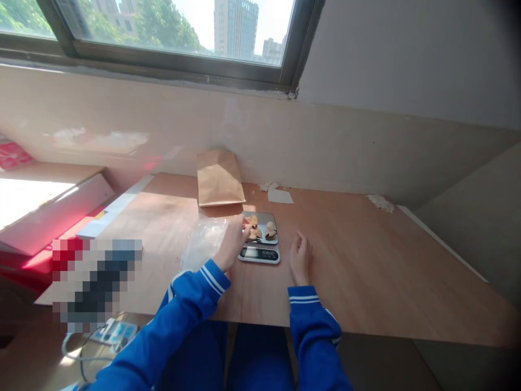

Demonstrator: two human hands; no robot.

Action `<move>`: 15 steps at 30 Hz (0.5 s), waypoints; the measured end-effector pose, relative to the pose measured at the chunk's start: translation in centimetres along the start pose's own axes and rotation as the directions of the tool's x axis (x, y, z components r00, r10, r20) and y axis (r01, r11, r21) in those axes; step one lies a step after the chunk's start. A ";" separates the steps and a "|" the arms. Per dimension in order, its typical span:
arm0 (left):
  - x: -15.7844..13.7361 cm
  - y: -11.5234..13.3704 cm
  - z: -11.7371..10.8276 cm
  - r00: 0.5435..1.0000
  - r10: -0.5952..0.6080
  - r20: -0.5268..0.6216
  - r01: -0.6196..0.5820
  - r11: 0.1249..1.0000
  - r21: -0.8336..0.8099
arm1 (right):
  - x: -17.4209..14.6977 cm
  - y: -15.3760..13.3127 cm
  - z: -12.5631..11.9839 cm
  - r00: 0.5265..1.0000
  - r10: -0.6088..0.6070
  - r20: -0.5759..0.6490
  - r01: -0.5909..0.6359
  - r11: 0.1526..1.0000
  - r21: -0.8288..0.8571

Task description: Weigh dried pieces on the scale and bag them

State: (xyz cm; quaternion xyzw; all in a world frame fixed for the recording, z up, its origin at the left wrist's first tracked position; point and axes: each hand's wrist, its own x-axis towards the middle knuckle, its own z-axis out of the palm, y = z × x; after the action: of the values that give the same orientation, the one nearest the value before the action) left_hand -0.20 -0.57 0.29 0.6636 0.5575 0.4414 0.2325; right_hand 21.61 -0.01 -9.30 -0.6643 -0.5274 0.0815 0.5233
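A kitchen scale [259, 254] with a pale rim and a dark display panel lies on the wooden table. On its plate are several tan, curled pieces that look like dried mushrooms [254, 232], with another mushroom-like piece [270, 231] at the right. My left hand [234, 240] reaches over the plate's left side, fingertips closed at the left group; what they pinch is partly hidden. To the right of the scale, my right hand [300, 256] rests on the tabletop with its fingers curled in and nothing visible in them. A clear plastic bag [201, 241] lies beside my left hand.
A brown paper bag [220, 178] leans against the wall behind the scale. A white paper piece [280, 196] and crumpled tissue [380, 203] lie near the back edge. Left of the table stands a red box [24, 271]; a blurred patch covers part of the left edge.
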 end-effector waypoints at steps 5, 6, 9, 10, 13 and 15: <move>-1.8 1.9 -2.4 0.995 0.070 -0.073 -0.070 0.998 0.007 | -0.1 0.0 0.0 1.000 -0.029 0.006 0.029 1.000 0.003; -2.4 2.4 -3.1 0.994 0.063 -0.092 -0.064 0.998 -0.012 | -0.1 0.0 -0.1 1.000 -0.027 0.005 0.026 1.000 0.002; -5.4 3.2 -5.6 0.972 0.016 -0.234 -0.021 1.000 -0.018 | -0.1 0.0 -0.1 1.000 -0.017 0.004 0.017 1.000 -0.002; -6.7 3.1 -6.4 0.953 -0.005 -0.301 0.003 1.000 -0.006 | -0.1 0.0 -0.2 1.000 -0.016 0.008 0.016 1.000 -0.004; -10.9 1.5 -9.3 0.870 -0.005 -0.493 0.078 0.989 0.128 | -0.2 0.1 -0.2 1.000 -0.020 0.014 0.020 1.000 -0.008; -13.4 -0.4 -11.6 0.786 0.056 -0.616 0.139 0.954 0.264 | -0.2 0.2 -0.1 1.000 -0.021 0.010 0.021 1.000 -0.014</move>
State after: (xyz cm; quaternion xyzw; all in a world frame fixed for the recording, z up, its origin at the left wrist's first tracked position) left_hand -10.02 -15.24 1.44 0.4973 0.6768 0.5400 -0.0543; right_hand 21.72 -0.25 -9.49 -0.6619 -0.5377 0.0757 0.5168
